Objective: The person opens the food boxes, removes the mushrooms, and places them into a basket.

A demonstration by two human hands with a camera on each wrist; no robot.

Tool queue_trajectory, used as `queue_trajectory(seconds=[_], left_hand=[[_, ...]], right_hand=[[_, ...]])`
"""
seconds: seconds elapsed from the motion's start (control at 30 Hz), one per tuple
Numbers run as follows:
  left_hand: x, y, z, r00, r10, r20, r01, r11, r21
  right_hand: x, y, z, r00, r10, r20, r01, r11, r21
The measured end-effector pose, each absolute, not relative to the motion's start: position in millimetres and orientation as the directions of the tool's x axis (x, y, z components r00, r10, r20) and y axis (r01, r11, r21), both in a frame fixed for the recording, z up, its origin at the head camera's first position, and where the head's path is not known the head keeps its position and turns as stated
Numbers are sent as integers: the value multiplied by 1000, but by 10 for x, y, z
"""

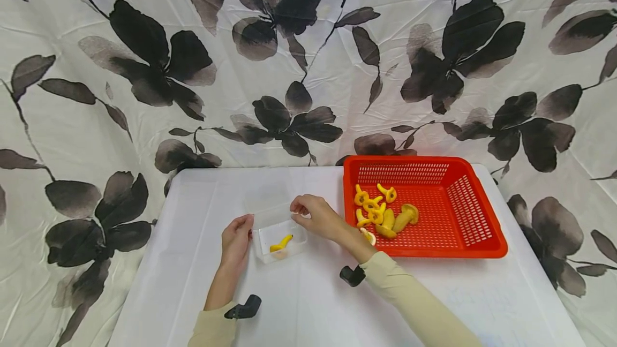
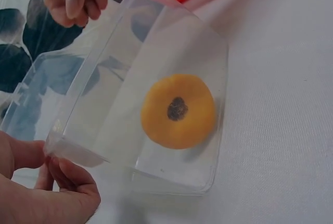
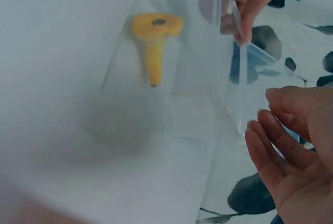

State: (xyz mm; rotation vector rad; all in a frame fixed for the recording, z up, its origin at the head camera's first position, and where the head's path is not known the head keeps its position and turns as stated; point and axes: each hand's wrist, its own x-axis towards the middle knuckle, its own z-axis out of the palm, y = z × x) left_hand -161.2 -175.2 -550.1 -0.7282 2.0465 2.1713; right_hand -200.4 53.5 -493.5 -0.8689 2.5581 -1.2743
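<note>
A clear plastic box (image 1: 267, 255) with its hinged lid raised lies on the white table, inside it one yellow mushroom (image 1: 281, 243) with a dark spot on its cap. My left hand (image 1: 237, 237) pinches the box at its left back corner, where the lid joins; the left wrist view shows thumb and fingertips at that corner. Across the box, my right hand (image 1: 315, 217) hovers by the right end of the lid. Its fingers (image 3: 281, 140) are loosely bent with nothing between them in the right wrist view, close to the lid's edge.
A red perforated basket (image 1: 434, 229) stands to the right, behind my right forearm. Several yellow and brownish mushrooms (image 1: 385, 224) lie in its left half. A floral cloth (image 1: 289, 68) hangs behind the white table (image 1: 202, 202).
</note>
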Motion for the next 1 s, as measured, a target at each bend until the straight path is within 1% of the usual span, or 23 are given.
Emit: queue_trajectory(seconds=[0.23,0.37,0.53,0.8,1.0], left_hand=[[-1614,-1743,-5506,-885,-297,-358,-356,-63,932],[-1607,-1744,-5502,-886,-299,-354,-353,-57,934],[-1602,-1753,-5506,-892,-295,-342,-337,-68,939],[-1591,-1747,-5498,-896,-294,-332,-324,-79,943],[-1598,-1747,-5504,-896,-302,-326,-306,-115,945]], right_hand=[[-1983,351,-5018,-778,-626,58,-434,467,-770],[-1965,241,-5065,-752,-659,32,-448,474,-758],[-1959,126,-5108,-712,-702,-9,-464,480,-745],[-1976,11,-5165,-662,-744,-92,-453,495,-741],[-1988,-40,-5169,-626,-768,-133,-491,522,-698]])
